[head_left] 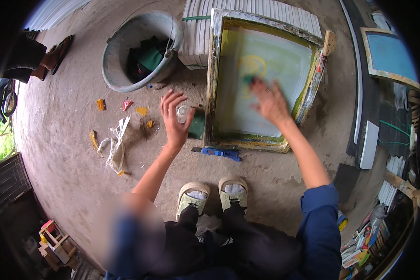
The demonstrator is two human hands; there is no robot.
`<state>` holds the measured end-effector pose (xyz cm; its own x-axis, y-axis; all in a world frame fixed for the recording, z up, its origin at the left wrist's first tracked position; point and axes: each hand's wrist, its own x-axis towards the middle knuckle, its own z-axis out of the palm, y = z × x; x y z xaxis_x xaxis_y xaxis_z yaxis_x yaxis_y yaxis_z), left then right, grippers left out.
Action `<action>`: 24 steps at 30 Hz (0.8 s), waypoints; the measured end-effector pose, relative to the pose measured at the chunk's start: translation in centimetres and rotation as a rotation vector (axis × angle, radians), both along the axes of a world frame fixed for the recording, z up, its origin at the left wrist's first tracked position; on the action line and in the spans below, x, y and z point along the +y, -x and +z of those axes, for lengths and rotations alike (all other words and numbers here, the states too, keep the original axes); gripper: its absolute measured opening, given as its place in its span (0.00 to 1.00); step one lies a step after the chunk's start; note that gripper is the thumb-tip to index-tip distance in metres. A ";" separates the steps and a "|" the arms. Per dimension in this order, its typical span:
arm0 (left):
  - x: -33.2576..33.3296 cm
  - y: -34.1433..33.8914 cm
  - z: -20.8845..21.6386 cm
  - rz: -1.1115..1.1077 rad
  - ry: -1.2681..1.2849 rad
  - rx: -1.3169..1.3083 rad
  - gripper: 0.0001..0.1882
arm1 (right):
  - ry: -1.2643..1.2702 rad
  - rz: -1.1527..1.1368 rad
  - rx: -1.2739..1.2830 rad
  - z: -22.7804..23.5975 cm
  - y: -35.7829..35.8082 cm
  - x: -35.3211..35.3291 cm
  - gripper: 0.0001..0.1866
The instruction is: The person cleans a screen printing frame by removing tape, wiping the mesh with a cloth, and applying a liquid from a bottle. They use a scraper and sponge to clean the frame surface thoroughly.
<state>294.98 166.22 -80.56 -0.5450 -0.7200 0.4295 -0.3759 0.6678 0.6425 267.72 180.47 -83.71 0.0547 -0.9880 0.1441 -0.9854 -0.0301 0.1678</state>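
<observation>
A silk-screen printing frame with a pale mesh, a yellow-green border and a faint yellow round mark lies in front of me. Over its mesh, my right hand is smeared by motion, pressing a small dark green cloth under its fingers. Left of the frame, my left hand is closed round a small clear bottle, seen from its round top. Below that hand, a green cloth piece lies on the ground against the frame. A blue utility knife rests along the frame's near edge.
A grey bucket with dark and green cloths stands at the far left. White stacked boards lie under the frame's far side. A crumpled plastic bag and scraps litter the floor. Another blue-meshed frame leans right. Someone's foot shows far left.
</observation>
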 end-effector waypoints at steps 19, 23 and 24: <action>3.8 6.8 -2.7 -0.026 -0.553 0.141 0.30 | 0.181 -0.335 -0.243 -0.9 -5.4 1.9 0.40; 5.4 5.2 -3.7 -0.047 -0.496 0.051 0.29 | 0.095 -0.204 -0.237 -0.9 -6.2 4.9 0.40; 6.1 4.7 -3.6 -0.064 -0.482 0.024 0.29 | 0.057 -0.180 -0.240 -0.9 -6.4 5.4 0.40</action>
<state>290.29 172.28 -84.18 -0.5885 -0.8055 0.0686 -0.3249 0.3134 0.8923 274.11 185.90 -84.57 -0.1623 -0.9689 0.1870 -0.9858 0.1509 -0.0736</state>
